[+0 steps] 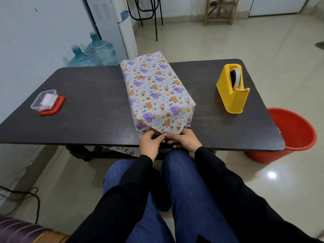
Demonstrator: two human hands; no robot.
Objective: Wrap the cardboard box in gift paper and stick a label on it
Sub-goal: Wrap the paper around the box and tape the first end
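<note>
Head view looks down on a dark table (87, 95) with the cardboard box (154, 88) lying lengthways at its middle, already covered in gift paper (157, 102) printed with elephants, bears, rabbits and rainbows; the near end of the box sits close to the table's 6 o'clock edge, probably so the end flaps can be worked right in front of the lap. Both hands are together at that end — the left hand (149, 142) and the right hand (185, 140) each pinch the tip of the pointed paper flap, fingertips almost touching, holding it down against the end face so the fold keeps its crease; the far end, at 12 o'clock, looks folded shut, though its face is hidden.

At 3 o'clock from the box stands a yellow tape dispenser (232, 88), well apart but within the right arm's reach, its cutter turned toward the sitter — a sensible spot, since the flap will likely need a strip next. At 9 o'clock a small clear container (44, 99) rests on its red lid (52, 108); it holds pale slips that may be the labels, too small to read. A scrap of the same paper (126, 150) hangs below the table edge. A red bucket (294, 134) stands on the floor at 4 o'clock.

No brand or readable writing shows anywhere; the paper carries pictures only.
</note>
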